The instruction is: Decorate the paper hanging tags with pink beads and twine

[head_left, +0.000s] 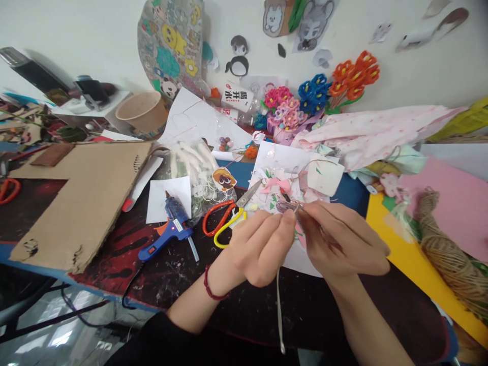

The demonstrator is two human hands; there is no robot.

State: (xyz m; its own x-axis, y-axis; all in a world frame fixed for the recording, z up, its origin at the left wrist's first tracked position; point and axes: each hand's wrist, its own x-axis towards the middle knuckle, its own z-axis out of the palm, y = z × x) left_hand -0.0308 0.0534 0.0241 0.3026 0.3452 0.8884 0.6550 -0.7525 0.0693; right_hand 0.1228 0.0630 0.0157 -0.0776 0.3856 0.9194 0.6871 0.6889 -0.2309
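My left hand, with a dark red bracelet at the wrist, is closed in a pinch. From beneath it hangs a thin whitish cord. My right hand is closed as well, its fingertips meeting those of the left over a small greyish piece too blurred to name. Just behind the hands lie paper scraps in pink, white and green on white sheets. Scissors with one red and one yellow handle rest left of my left hand, blades pointing toward the scraps.
Further left, a blue glue gun lies partly on white paper beside a large cardboard piece. A bag of white cords sits behind it. Pipe-cleaner flowers stand by the wall. Twine and yellow card lie right.
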